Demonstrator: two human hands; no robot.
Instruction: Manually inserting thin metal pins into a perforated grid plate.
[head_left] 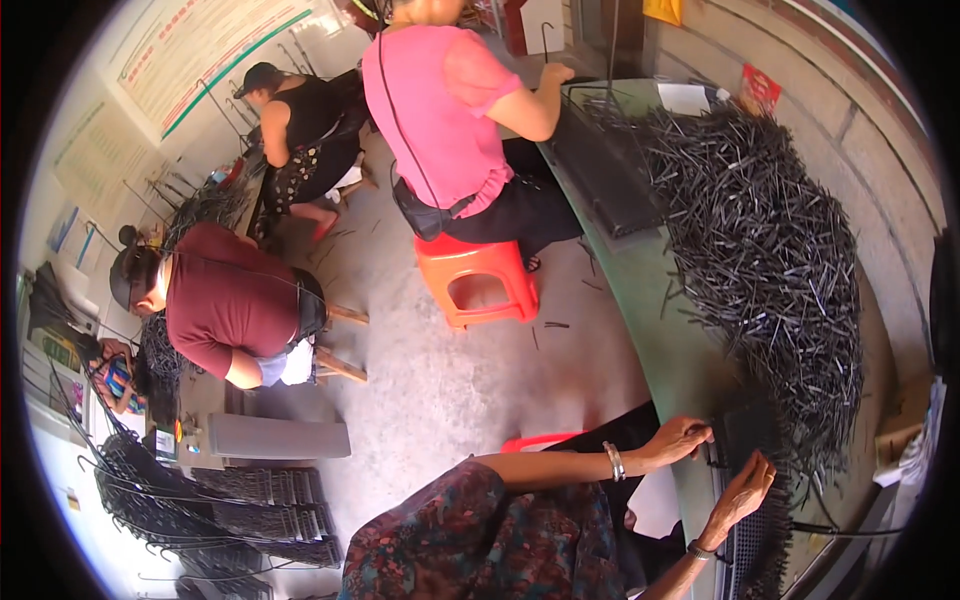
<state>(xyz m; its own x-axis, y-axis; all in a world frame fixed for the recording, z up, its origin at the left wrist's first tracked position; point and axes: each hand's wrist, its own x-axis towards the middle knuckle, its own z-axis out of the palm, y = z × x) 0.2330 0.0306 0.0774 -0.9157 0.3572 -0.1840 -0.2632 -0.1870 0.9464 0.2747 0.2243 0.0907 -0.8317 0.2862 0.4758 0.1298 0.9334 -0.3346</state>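
My left hand (684,440), with a silver bangle at the wrist, is closed at the near edge of a black rack (742,540) on the green table. Its fingertips are pressed together. What they pinch is too small to name. My right hand (746,488), wearing a watch, is over the rack closer to the lower edge. Thumb and fingers meet in a pinch there, and anything between them is hidden. The rack has close rows of small dark points. Beside it spreads a large heap of thin black strips (765,250).
On the same green table (625,265), a co-worker in pink (435,110) sits on a red stool (478,280) by another black rack (605,165). Two more people work along the left wall. Hooked black racks (260,510) are piled lower left, beside a grey bench (280,438).
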